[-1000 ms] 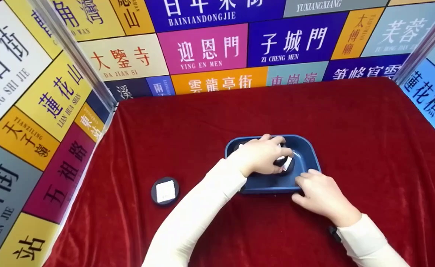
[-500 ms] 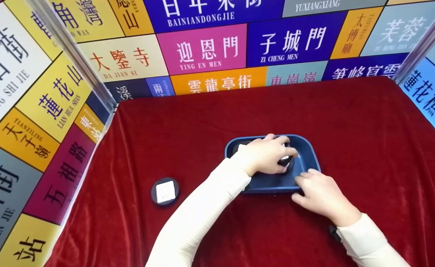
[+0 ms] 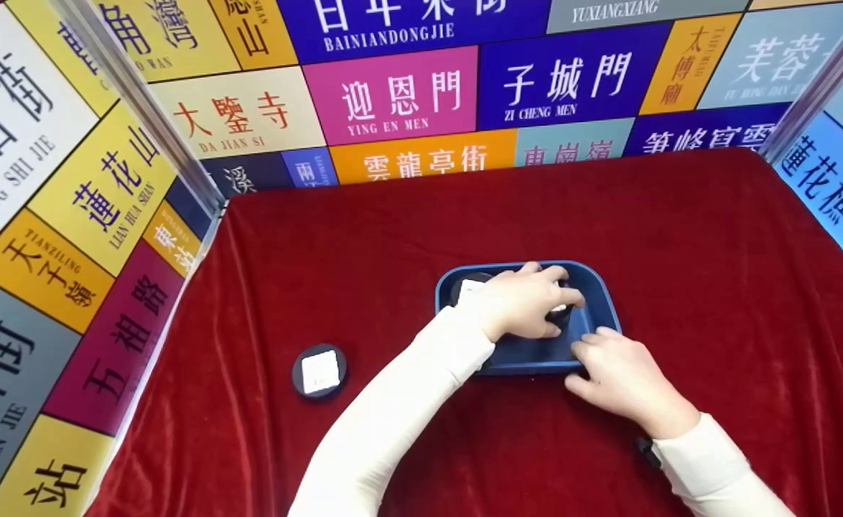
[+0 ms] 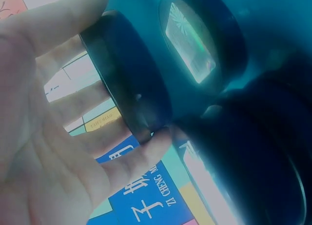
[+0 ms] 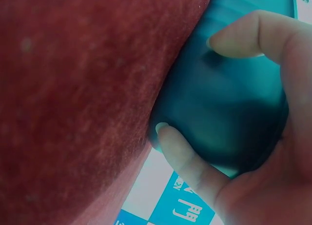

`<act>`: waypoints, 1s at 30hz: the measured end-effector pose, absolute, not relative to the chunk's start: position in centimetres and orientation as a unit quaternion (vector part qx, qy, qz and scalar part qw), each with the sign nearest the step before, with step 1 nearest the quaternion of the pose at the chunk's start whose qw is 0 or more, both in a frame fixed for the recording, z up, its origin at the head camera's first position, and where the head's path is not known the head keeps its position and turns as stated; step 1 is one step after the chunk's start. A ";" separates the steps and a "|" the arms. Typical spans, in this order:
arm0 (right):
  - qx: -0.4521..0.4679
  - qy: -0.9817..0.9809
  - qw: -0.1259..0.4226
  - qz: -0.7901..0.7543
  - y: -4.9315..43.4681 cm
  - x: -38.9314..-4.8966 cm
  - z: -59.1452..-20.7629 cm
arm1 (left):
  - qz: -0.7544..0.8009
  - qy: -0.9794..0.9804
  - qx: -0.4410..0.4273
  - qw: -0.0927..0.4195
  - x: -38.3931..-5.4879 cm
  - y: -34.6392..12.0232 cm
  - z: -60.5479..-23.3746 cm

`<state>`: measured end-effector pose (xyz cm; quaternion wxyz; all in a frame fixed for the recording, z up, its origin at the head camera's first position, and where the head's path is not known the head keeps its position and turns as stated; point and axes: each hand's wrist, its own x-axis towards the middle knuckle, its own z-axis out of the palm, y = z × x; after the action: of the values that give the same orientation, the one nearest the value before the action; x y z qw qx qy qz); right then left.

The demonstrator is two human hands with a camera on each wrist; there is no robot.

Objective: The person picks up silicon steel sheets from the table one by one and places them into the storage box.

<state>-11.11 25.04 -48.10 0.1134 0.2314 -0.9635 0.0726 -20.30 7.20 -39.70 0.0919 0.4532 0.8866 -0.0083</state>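
A blue rectangular tray (image 3: 529,368) with rounded corners sits on the red cloth. My left hand (image 3: 525,301) reaches into it and grips a thick, round black disc (image 4: 127,76) by its edge, thumb on one side and fingers on the other. In the left wrist view, another black disc with a shiny label (image 4: 195,44) and a further dark round one (image 4: 253,156) lie close by in the tray. My right hand (image 3: 619,373) holds the tray's near right corner, its thumb and a finger against the outer wall (image 5: 214,98) in the right wrist view.
One more black disc with a white label (image 3: 320,371) lies on the red cloth (image 3: 263,273), left of the tray. Colourful panels with lettering (image 3: 393,93) stand behind and at the sides. My left forearm (image 3: 393,424) crosses in front of the tray.
Inside the tray my left hand has shifted slightly to the right, uncovering more of the labelled disc at the tray's left. My right hand and the disc on the cloth stay put.
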 end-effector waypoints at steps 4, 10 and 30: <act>0.230 -0.964 0.113 0.073 25.0 -11.1 -48.1 | -0.012 0.887 0.450 0.100 -20.4 7.4 -39.7; 0.230 -0.964 0.111 0.075 25.0 -11.1 -48.0 | -0.014 0.887 0.447 0.110 -20.7 7.6 -39.8; 0.234 -0.962 0.113 0.079 24.9 -11.0 -47.9 | -0.008 0.893 0.422 0.155 -21.8 9.0 -40.4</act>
<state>-11.01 24.93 -47.87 0.1127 0.2342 -0.9624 0.0785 -21.81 9.03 -40.42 0.1551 0.4216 0.8934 -0.0084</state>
